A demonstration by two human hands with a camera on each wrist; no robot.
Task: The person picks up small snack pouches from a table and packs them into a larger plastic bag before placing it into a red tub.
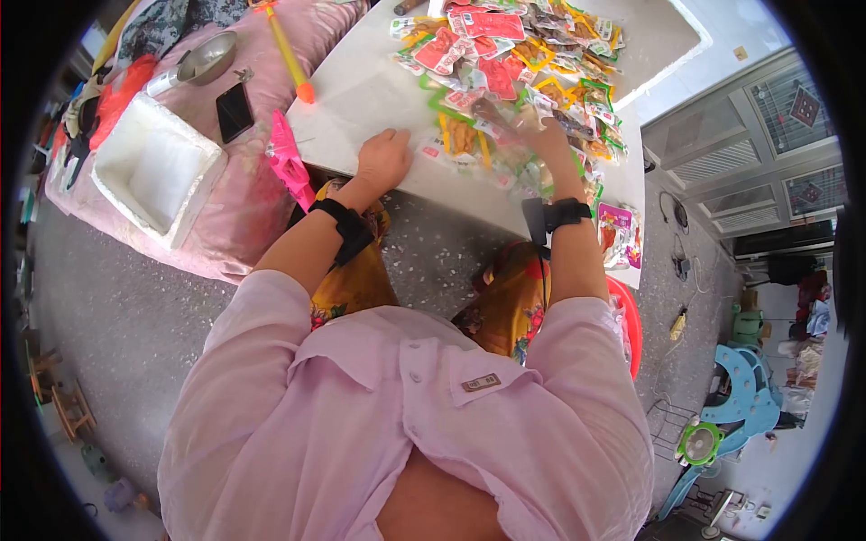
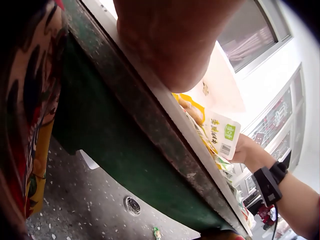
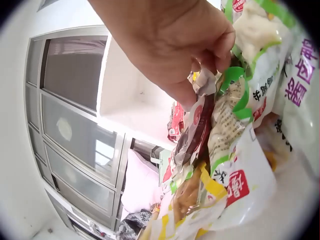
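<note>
In the head view my right hand point(image 1: 547, 142) is over the near right side of a heap of snack packets point(image 1: 505, 68), slightly blurred. The right wrist view shows its thumb and fingers pinching the top of a clear packet with dark brown food point(image 3: 202, 117). Green-edged packets point(image 3: 232, 112) crowd against that packet, and a yellow-edged packet point(image 3: 190, 192) is below. A white-and-yellow packet point(image 2: 222, 135) overlaps the right hand in the left wrist view. My left hand point(image 1: 386, 157) rests curled at the near edge of the white table point(image 1: 347, 99), holding nothing visible.
A white foam box point(image 1: 667, 45) stands behind the heap. To the left, a pink-covered surface holds another foam box point(image 1: 158, 171), a phone point(image 1: 235, 113) and a metal scoop point(image 1: 207, 59). A pink packet point(image 1: 288, 158) hangs by the table's left edge; a red basin point(image 1: 627, 325) is at the right.
</note>
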